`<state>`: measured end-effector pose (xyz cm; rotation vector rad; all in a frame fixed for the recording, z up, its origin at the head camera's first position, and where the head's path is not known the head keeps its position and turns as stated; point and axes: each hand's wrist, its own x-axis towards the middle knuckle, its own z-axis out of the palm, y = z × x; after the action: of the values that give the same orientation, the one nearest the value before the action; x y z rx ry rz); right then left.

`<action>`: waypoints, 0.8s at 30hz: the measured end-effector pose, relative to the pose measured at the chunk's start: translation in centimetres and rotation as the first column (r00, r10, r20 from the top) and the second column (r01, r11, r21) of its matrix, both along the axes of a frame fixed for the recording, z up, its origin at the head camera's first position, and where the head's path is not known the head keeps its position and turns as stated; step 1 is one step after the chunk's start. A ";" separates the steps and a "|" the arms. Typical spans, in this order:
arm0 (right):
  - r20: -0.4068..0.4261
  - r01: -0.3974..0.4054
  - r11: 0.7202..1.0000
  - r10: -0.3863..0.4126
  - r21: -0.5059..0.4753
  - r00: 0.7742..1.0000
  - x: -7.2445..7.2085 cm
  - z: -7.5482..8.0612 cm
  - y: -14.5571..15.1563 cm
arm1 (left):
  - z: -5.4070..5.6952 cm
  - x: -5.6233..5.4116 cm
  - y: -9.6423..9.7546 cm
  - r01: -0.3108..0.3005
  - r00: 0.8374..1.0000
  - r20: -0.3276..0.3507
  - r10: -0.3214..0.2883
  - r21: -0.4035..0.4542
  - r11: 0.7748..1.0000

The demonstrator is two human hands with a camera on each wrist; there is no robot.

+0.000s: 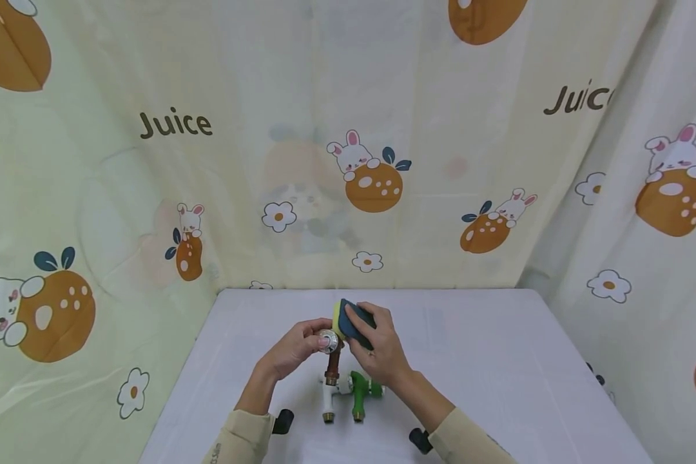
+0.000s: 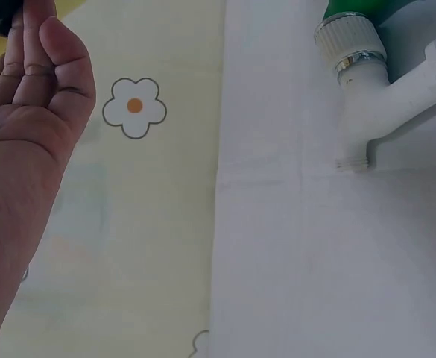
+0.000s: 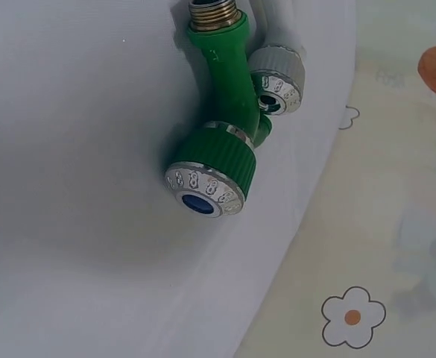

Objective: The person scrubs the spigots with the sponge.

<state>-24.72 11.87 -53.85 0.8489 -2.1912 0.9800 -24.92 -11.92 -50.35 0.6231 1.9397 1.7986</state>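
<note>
In the head view my left hand (image 1: pixel 290 353) grips a reddish-brown tap (image 1: pixel 332 368) by its silver-faced knob end, above the table. My right hand (image 1: pixel 387 351) holds a blue-and-yellow sponge (image 1: pixel 354 327), its yellow side against or very near that knob end; the exact contact is hidden. Below the hands lie a white tap (image 1: pixel 328 399) and a green tap (image 1: pixel 358 394), side by side. The left wrist view shows my left palm and curled fingers at its upper left edge. Neither hand appears in the right wrist view, where the green tap (image 3: pixel 229 97) is close.
The white table (image 1: pixel 470 361) ends at a back edge against a hanging curtain (image 1: pixel 238 193) printed with rabbits, oranges and flowers. More curtain stands along both sides. A small black object sits beside each sleeve (image 1: pixel 246 435).
</note>
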 end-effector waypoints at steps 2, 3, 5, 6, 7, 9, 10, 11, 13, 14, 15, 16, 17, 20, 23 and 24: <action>0.010 0.010 1.000 -0.010 0.002 1.000 -0.1 0.0 0.0 | 0.0 0.0 0.0 -0.007 1.000 -0.004 0.007 -0.020 1.000; 0.019 0.016 1.000 -0.016 0.004 1.000 -0.1 0.0 0.0 | 0.1 0.1 0.0 -0.009 1.000 -0.008 0.009 -0.028 1.000; 0.041 0.035 0.999 -0.035 0.009 0.999 -0.1 0.1 0.1 | 0.3 0.1 0.1 -0.009 1.000 -0.012 0.008 -0.041 0.999; 0.050 0.045 0.999 -0.046 0.013 0.998 -0.2 0.1 0.1 | 0.3 0.1 0.1 -0.006 1.000 -0.011 0.005 -0.044 0.999; 0.055 0.056 0.998 -0.057 0.015 0.997 -0.2 0.1 0.1 | 0.4 0.1 0.1 -0.005 1.000 -0.010 0.004 -0.049 0.999; 0.061 0.081 0.997 -0.082 0.018 0.995 -0.3 0.1 0.2 | 0.4 0.1 0.1 -0.002 1.000 -0.010 0.002 -0.053 0.999; 0.059 0.092 0.996 -0.093 0.016 0.994 -0.4 0.1 0.2 | 0.4 0.1 0.0 0.000 1.000 -0.010 -0.001 -0.052 0.999; 0.056 0.101 0.995 -0.102 0.010 0.993 -0.5 0.1 0.2 | 0.4 0.1 0.0 0.000 1.000 -0.009 -0.001 -0.050 0.999; 0.048 0.122 0.993 -0.122 -0.005 0.991 -0.7 0.1 0.2 | 0.5 0.0 0.0 -0.009 1.000 -0.012 0.008 -0.049 0.999; 0.049 0.131 0.991 -0.130 -0.014 0.990 -0.7 0.1 0.2 | 0.5 0.0 -0.1 -0.015 1.000 -0.015 0.014 -0.043 0.999; 0.055 0.137 0.990 -0.135 -0.028 0.989 -0.8 0.1 0.2 | 0.5 0.0 -0.1 -0.024 0.999 -0.022 0.023 -0.040 0.999; 0.059 0.140 0.989 -0.138 -0.039 0.989 -0.8 0.1 0.2 | 0.6 0.0 -0.1 -0.038 0.999 -0.026 0.037 -0.034 0.999; 0.067 0.138 0.989 -0.134 -0.052 0.989 -0.7 0.1 0.2 | 0.7 0.0 -0.1 -0.057 0.998 -0.038 0.056 -0.033 0.998; 0.073 0.088 0.992 -0.081 -0.088 0.994 -0.3 0.0 0.1 | 0.7 -0.1 -0.1 -0.127 0.988 -0.090 0.124 -0.026 0.992; 0.027 -0.014 0.994 0.017 -0.108 0.999 0.3 -0.1 0.0 | 0.7 -0.3 0.0 -0.193 0.975 -0.119 0.190 -0.022 0.981; 0.000 -0.051 0.993 0.052 -0.109 0.999 0.5 -0.1 0.0 | 0.7 -0.3 0.0 -0.204 0.972 -0.119 0.201 -0.013 0.979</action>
<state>-24.21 11.82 -53.98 0.8573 -2.1069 1.1155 -25.22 -11.94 -49.68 0.5504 2.1696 1.8923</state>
